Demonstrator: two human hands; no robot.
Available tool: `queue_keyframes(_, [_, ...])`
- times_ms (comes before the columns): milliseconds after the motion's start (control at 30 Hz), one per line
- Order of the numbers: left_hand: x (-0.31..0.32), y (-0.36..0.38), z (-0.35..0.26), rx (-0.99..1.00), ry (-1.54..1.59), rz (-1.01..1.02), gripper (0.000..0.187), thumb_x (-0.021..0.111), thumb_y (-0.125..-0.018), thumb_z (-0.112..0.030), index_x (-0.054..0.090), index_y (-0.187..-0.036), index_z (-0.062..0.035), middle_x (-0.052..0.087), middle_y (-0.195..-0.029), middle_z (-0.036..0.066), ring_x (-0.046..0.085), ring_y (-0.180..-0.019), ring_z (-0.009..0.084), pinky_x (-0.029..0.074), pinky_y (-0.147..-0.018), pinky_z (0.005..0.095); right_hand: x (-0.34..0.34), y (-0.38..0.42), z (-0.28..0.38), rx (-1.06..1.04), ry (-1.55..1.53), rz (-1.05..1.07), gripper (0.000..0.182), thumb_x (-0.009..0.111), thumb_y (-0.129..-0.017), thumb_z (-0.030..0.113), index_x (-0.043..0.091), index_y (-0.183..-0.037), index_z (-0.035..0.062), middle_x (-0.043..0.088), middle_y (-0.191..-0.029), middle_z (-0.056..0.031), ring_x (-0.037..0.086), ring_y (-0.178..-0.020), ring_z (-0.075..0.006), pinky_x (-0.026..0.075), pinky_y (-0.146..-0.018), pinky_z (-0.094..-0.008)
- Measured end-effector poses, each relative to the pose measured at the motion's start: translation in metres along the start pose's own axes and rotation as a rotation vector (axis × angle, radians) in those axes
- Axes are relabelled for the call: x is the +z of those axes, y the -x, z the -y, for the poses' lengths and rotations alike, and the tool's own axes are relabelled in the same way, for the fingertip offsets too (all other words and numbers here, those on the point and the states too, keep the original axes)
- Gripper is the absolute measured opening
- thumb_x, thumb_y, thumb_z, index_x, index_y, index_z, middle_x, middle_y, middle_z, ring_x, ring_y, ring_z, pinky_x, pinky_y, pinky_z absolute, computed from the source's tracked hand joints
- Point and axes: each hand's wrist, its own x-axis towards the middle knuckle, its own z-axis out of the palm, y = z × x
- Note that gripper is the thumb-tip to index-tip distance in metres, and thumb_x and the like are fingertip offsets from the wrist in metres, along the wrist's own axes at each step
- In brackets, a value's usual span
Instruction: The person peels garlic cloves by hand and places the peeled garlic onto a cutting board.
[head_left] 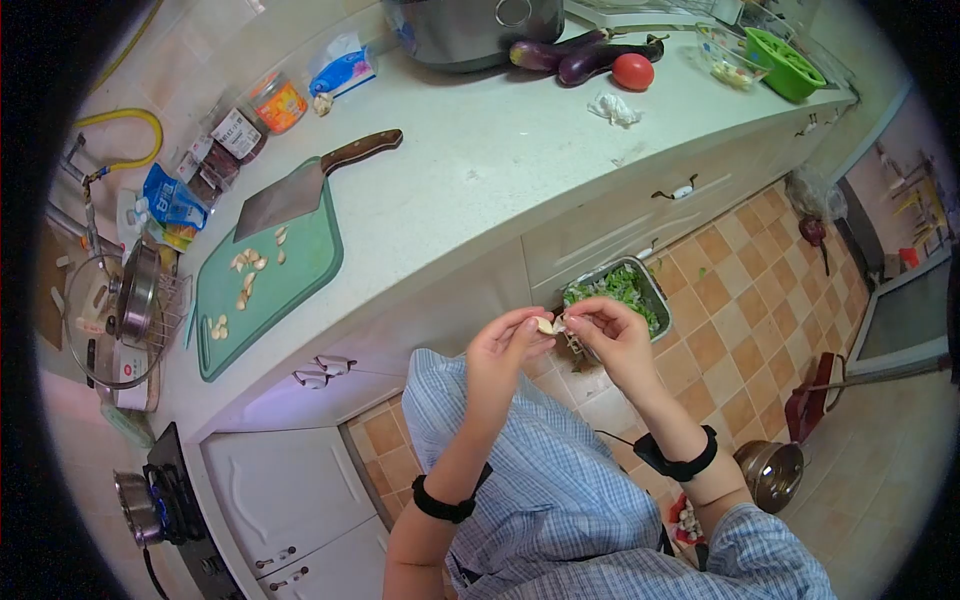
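Observation:
Both hands meet in front of my body, above a metal bin [655,300] with green vegetable scraps in it. Between the fingertips of my left hand [503,340] is a pale garlic clove [545,326]. My right hand [606,332] pinches a bit of whitish garlic skin [561,324] right beside the clove. On the counter to the left lies a green cutting board [318,262] with several peeled garlic cloves [248,262] scattered on it. A cleaver [285,207] rests across the board's upper edge, its wooden handle reaching onto the counter.
Two eggplants [590,62] and a tomato [633,72] lie at the back, near a crumpled tissue [615,110] and a green basket [785,65]. Jars [278,102] stand along the wall. A stove [185,500] is at lower left, and a metal pot [770,475] sits on the floor.

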Motion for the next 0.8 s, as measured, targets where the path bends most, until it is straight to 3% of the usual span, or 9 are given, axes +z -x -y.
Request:
queue_keyframes(267, [0.001,0.002,-0.004,0.029,0.015,-0.007,0.025,0.044,-0.088,-0.009,0.049,-0.107,0.0063,0.054,-0.107,0.019,0.058,-0.092,0.0219,0.049,-0.079,0.0303,-0.006,0.0,-0.004,0.057,-0.112,-0.016,0.016,0.057,-0.08,0.007,0.054,-0.094,-0.0017,0.059,-0.087,-0.0054,0.056,-0.079,-0.0105,0.046,-0.071,-0.022])
queue_keyframes(467, [-0.002,0.002,-0.005,-0.077,0.138,0.073,0.028,0.044,-0.087,-0.009,0.046,-0.112,0.0047,0.05,-0.113,0.019,0.054,-0.1,0.0238,0.047,-0.082,0.0328,-0.009,-0.002,0.001,0.074,-0.104,-0.065,0.016,0.057,-0.08,0.006,0.054,-0.094,-0.0019,0.059,-0.086,-0.0054,0.056,-0.078,-0.0103,0.046,-0.07,-0.0219])
queue_keyframes(667, [-0.005,0.001,-0.003,-0.109,0.152,0.128,0.031,0.044,-0.087,-0.009,0.043,-0.115,0.004,0.05,-0.114,0.019,0.052,-0.102,0.0251,0.046,-0.085,0.0334,-0.021,-0.008,0.004,-0.002,-0.061,-0.153,0.014,0.056,-0.08,0.006,0.055,-0.092,-0.0019,0.058,-0.086,-0.0048,0.056,-0.077,-0.0102,0.046,-0.069,-0.0214])
queue_keyframes(800, [-0.012,0.002,-0.009,-0.097,0.117,0.177,0.032,0.044,-0.087,-0.009,0.042,-0.116,0.0038,0.049,-0.114,0.018,0.051,-0.102,0.0244,0.042,-0.088,0.0336,-0.048,-0.017,-0.01,-0.141,0.128,-0.247,0.014,0.057,-0.08,0.006,0.056,-0.092,-0.0009,0.057,-0.085,-0.004,0.055,-0.079,-0.0097,0.044,-0.071,-0.0219])
